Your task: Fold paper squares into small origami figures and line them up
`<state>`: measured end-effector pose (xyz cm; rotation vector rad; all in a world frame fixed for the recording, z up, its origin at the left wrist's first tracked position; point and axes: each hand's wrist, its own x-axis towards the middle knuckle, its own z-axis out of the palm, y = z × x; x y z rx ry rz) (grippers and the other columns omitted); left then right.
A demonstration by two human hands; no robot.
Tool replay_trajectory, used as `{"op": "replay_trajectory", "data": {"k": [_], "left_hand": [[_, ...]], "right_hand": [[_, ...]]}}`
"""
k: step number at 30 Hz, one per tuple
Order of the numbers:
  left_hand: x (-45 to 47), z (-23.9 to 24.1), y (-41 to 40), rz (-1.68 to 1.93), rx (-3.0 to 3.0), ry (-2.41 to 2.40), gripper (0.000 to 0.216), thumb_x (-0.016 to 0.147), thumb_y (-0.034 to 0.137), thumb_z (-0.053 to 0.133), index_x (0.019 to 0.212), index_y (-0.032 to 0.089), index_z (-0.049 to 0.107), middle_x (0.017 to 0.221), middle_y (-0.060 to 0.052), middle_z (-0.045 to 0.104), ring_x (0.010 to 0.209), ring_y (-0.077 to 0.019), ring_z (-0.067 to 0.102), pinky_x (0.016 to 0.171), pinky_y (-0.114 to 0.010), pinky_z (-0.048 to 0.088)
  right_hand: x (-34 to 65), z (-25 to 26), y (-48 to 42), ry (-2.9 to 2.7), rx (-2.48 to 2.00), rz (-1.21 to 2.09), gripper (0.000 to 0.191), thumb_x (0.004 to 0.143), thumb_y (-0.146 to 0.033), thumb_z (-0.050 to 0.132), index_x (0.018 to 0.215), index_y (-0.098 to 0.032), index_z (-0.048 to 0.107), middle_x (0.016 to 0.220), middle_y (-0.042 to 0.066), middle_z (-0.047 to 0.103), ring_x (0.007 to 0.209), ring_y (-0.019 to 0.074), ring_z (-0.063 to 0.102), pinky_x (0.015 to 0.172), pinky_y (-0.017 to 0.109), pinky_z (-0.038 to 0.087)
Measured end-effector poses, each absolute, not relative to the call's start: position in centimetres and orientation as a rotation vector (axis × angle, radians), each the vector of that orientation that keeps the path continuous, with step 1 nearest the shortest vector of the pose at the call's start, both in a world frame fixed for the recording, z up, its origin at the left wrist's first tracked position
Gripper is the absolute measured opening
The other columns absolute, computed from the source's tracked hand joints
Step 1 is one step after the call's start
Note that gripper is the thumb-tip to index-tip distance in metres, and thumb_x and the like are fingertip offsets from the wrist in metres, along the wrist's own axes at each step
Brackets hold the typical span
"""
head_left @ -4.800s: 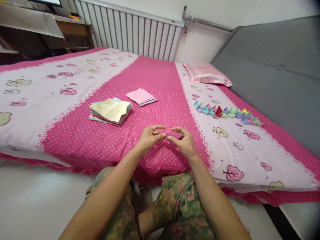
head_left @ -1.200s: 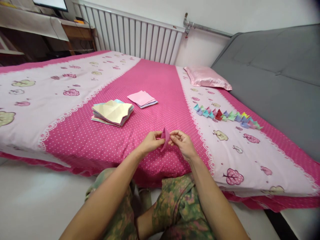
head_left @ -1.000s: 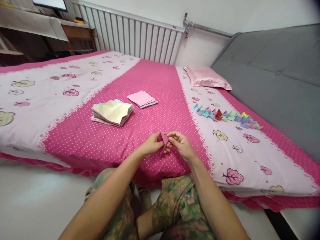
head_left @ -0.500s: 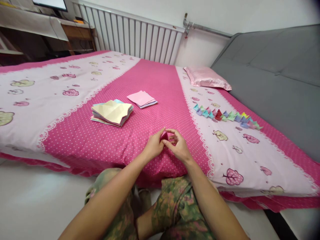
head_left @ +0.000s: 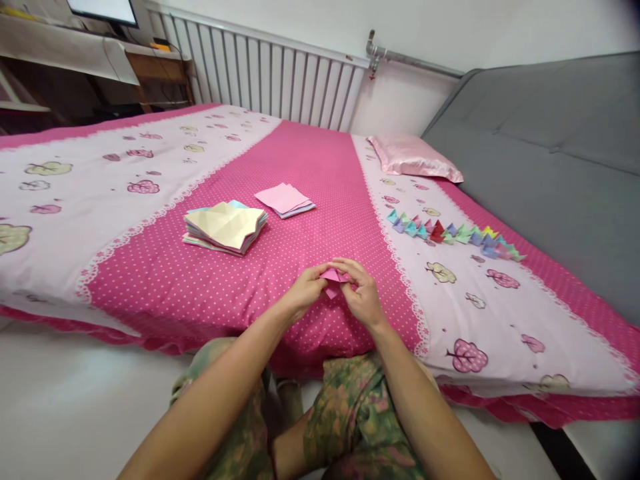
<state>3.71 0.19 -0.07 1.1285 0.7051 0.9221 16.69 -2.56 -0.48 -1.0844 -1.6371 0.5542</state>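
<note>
Pinching a folded pink paper (head_left: 331,275) from either side, the left hand (head_left: 306,288) and right hand (head_left: 363,293) nearly meet above the near edge of the bed (head_left: 320,167), straight out at 12 o'clock from the person's lap. Half a second ago the piece sat as a dark, open pocket cupped between the fingers; now a lighter face is turned upward, and a small flap hangs at its 6 o'clock side — so the shape looks freshly turned or pressed, and the folding seems to be still in progress rather than done. Fingers of the right hand arch over the far edge with the thumb near the close side, while the left grips at 9 o'clock; exactly which creases lie under the fingertips I cannot tell. Around the hands little else has shifted: the cream-topped stack of creased sheets (head_left: 227,227) lies at 10 o'clock, the pink-topped stack of flat sheets (head_left: 283,198) at 11, and the row of small folded paper pieces (head_left: 463,233) at 2 — all apart from the hands, with the satin pillow (head_left: 415,158) farther off at 1 o'clock
</note>
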Motion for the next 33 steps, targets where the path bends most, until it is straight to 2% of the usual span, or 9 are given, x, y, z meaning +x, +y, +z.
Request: {"op": "replay_trajectory", "data": {"k": [4,7,13,18,20,24,27,30,33], "left_hand": [[3.3,1.2,0.0,0.861,0.824,0.638,0.040,0.061,-0.001,0.046,0.094,0.013,0.064,0.083,-0.004,0.064,0.065,-0.0082,0.056,0.061,-0.018,0.042],[2.8,1.7,0.1,0.862,0.721,0.595,0.045,0.060,-0.004,0.043,0.099,0.011,0.062,0.094,-0.008,0.065,0.075,-0.0104,0.059,0.066,-0.018,0.045],[2.6,1.4,0.3,0.924,0.683,0.553,0.031,0.072,0.004,0.055,0.101,0.012,0.061,0.095,-0.008,0.066,0.082,-0.0116,0.061,0.077,-0.021,0.045],[2.6,0.9,0.3,0.905,0.807,0.520,0.038,0.064,0.004,0.066,0.101,0.013,0.063,0.101,-0.008,0.065,0.087,-0.0124,0.060,0.078,-0.021,0.043],[2.6,0.7,0.3,0.880,0.861,0.532,0.040,0.062,0.006,0.069,0.101,0.013,0.063,0.097,-0.007,0.066,0.081,-0.0121,0.061,0.074,-0.021,0.044],[2.6,0.3,0.7,0.875,0.906,0.610,0.050,0.062,0.007,0.069,0.110,0.014,0.059,0.079,-0.004,0.067,0.065,-0.0092,0.059,0.065,-0.020,0.044],[2.5,0.0,1.1,0.961,0.943,0.800,0.050,0.063,0.001,0.063,0.110,0.013,0.058,0.071,-0.003,0.065,0.056,-0.0073,0.057,0.057,-0.018,0.043],[2.1,-0.7,1.8,1.043,0.920,1.022,0.049,0.061,-0.004,0.059,0.108,0.011,0.059,0.063,-0.001,0.063,0.048,-0.0062,0.054,0.047,-0.016,0.040],[1.7,-1.6,2.7,1.044,0.908,1.090,0.051,0.060,-0.005,0.057,0.109,0.010,0.057,0.058,-0.001,0.061,0.044,-0.0072,0.053,0.043,-0.016,0.038]], "right_hand": [[17.0,-0.2,-2.6,-1.697,-1.108,0.530,0.037,0.079,-0.010,0.042,0.101,-0.030,0.065,0.117,0.001,0.052,0.113,0.0180,0.045,0.099,0.037,0.034],[17.2,-0.3,-2.7,-1.764,-1.132,0.524,0.034,0.081,-0.019,0.043,0.107,-0.030,0.062,0.131,0.000,0.041,0.119,0.0214,0.038,0.101,0.042,0.030],[17.3,-0.7,-2.6,-1.928,-1.155,0.534,0.044,0.079,-0.031,0.047,0.124,-0.032,0.048,0.145,-0.003,0.021,0.130,0.0266,0.020,0.105,0.050,0.016],[17.1,-0.8,-2.7,-1.896,-1.153,0.606,0.047,0.079,-0.029,0.044,0.126,-0.034,0.045,0.147,-0.006,0.013,0.131,0.0255,0.020,0.105,0.049,0.017],[17.1,-0.9,-2.7,-1.890,-1.154,0.631,0.048,0.079,-0.029,0.043,0.127,-0.035,0.043,0.147,-0.006,0.012,0.131,0.0252,0.018,0.105,0.049,0.017],[17.5,-1.2,-2.3,-1.858,-1.208,0.634,0.054,0.082,-0.035,0.042,0.134,-0.035,0.030,0.147,-0.004,0.013,0.134,0.0254,0.009,0.106,0.053,0.009],[19.0,-1.7,-1.8,-1.722,-1.316,0.611,0.061,0.084,-0.039,0.042,0.139,-0.033,0.016,0.147,0.000,0.018,0.133,0.0238,0.016,0.105,0.051,0.015],[22.4,-2.8,-2.1,-1.599,-1.520,0.477,0.058,0.086,-0.044,0.038,0.138,-0.026,0.023,0.142,0.006,0.029,0.129,0.0248,0.029,0.104,0.049,0.023],[27.5,-4.6,-3.7,-1.602,-1.772,0.079,0.056,0.085,-0.046,0.037,0.132,-0.015,0.037,0.131,0.014,0.044,0.121,0.0280,0.039,0.101,0.048,0.029]]}}
